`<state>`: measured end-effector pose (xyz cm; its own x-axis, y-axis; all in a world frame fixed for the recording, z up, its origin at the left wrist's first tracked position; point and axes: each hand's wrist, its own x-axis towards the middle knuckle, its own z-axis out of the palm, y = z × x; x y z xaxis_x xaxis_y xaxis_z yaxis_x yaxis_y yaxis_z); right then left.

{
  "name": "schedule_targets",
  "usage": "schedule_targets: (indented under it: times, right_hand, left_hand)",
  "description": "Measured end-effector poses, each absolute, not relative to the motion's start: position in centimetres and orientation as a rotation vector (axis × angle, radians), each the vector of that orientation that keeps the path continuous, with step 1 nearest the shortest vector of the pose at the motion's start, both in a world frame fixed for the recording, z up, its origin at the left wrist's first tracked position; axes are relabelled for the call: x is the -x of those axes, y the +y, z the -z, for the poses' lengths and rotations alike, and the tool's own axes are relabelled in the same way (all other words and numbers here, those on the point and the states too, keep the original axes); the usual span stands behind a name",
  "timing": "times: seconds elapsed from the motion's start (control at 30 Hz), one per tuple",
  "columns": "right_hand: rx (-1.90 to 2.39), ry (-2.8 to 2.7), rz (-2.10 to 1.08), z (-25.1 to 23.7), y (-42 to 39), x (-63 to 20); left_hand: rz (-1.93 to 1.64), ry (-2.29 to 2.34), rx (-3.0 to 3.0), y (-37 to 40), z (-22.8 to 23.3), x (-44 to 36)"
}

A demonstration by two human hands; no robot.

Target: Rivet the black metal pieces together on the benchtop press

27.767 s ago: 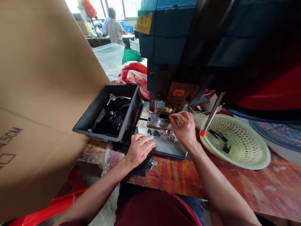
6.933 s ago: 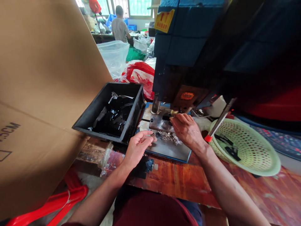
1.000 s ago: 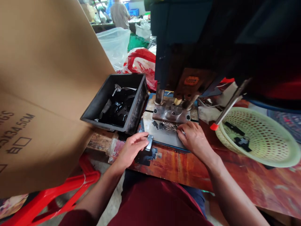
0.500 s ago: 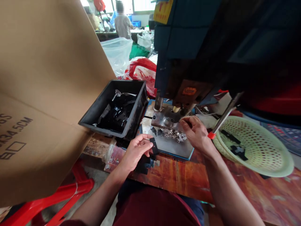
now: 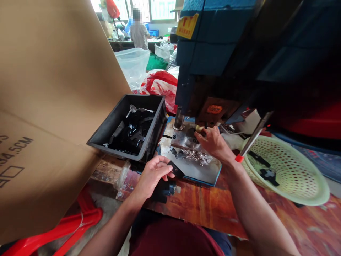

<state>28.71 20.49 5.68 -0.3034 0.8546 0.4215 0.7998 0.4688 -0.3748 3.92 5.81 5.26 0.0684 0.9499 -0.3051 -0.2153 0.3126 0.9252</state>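
Note:
My left hand (image 5: 157,172) pinches a flat black piece with small holes (image 5: 176,170) above the front edge of the press's base plate. Under the press head, my right hand (image 5: 211,140) reaches over the metal die block (image 5: 186,138), its thumb and fingertips closed together. Whatever sits between those fingertips is too small or hidden to make out. In front of the block lies a heap of small shiny metal parts (image 5: 198,156), with a few small black pieces (image 5: 174,153) at its left. Several black pieces lie on the table below my left hand.
A dark bin (image 5: 125,154) of black pieces stands at the left, beside a large cardboard box (image 5: 53,89). The blue press (image 5: 210,57) looms above. At the right are a red-tipped lever (image 5: 239,158) and a pale green basket (image 5: 298,170) holding black pieces. One person (image 5: 140,33) is in the background.
My right hand has moved left and farther in over the die block from its right side. The black piece in my left hand has tilted, its free end now pointing right and down.

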Motion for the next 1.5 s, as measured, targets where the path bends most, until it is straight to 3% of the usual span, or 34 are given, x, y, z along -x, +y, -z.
schedule_targets:
  times: [0.27,0.47,0.7,0.97,1.2,1.5]
  right_hand:
    - [1.393,-2.024,-0.191,-5.6,20.3,-28.3]
    - [1.565,-1.682,-0.346,-7.2,13.4,-28.6]
    - [1.365,-1.830,-0.966,-6.1,6.4,-26.4]
    - [1.025,-2.048,-0.369,-4.5,7.0,-27.5]
    - [1.185,-1.942,-0.424,-4.3,7.2,-28.5]
    - [1.076,-2.033,-0.354,-5.8,8.6,-28.2]
  left_hand:
    - [-1.059,1.129,-0.761,6.0,-5.0,-4.1]
    - [-1.102,1.106,-0.625,6.5,-4.4,-4.1]
    - [-1.055,1.048,-0.598,6.8,-4.6,-5.5]
    - [-0.987,1.059,-0.710,7.2,-5.6,-5.4]
    - [-1.049,1.141,-0.780,8.2,-6.1,-5.3]
    - [-1.031,1.139,-0.815,9.5,-7.9,-6.8]
